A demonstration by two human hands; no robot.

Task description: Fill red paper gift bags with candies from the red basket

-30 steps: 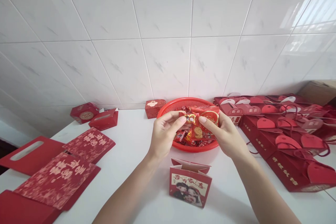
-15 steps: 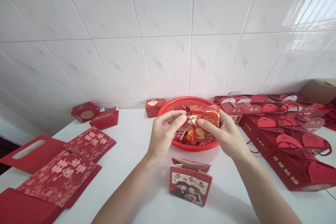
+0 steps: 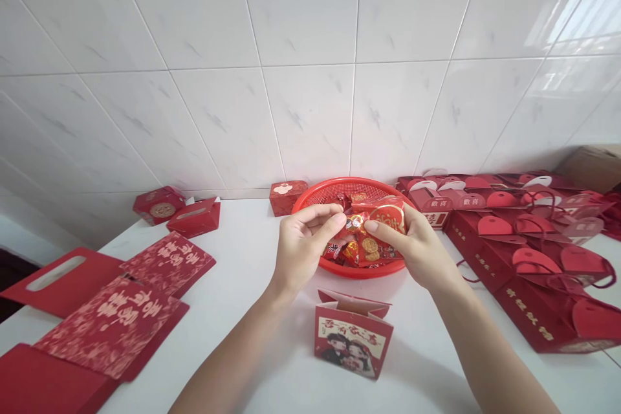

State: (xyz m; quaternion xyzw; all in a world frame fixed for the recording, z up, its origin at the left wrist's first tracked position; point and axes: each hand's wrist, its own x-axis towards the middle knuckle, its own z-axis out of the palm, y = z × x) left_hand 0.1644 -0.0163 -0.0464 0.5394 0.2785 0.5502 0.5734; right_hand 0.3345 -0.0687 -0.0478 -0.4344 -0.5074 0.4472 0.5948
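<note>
Over a round red plastic basket (image 3: 334, 186), my left hand (image 3: 301, 242) pinches the left end of a red and gold wrapped candy (image 3: 356, 222) between thumb and fingers. My right hand (image 3: 418, 244) is closed on shiny red packets (image 3: 387, 213) with gold print, its thumb pressing at the candy's right side. How many packets it grips I cannot tell. More wrapped sweets (image 3: 352, 251) lie in the basket below. In front of the basket stands a small red gift box (image 3: 353, 344) with a cartoon couple on it, its top flaps up.
Several assembled red gift boxes (image 3: 514, 272) with cord handles fill the right side. Flat red printed cartons (image 3: 111, 320) lie at the left. Small red boxes (image 3: 194, 217) stand by the tiled wall (image 3: 305, 123), and a cardboard box (image 3: 594, 168) sits at the far right.
The packets in my right hand have tilted slightly, and the candy is a little lower between my hands. Both hands stay almost in place; the box has not moved.
</note>
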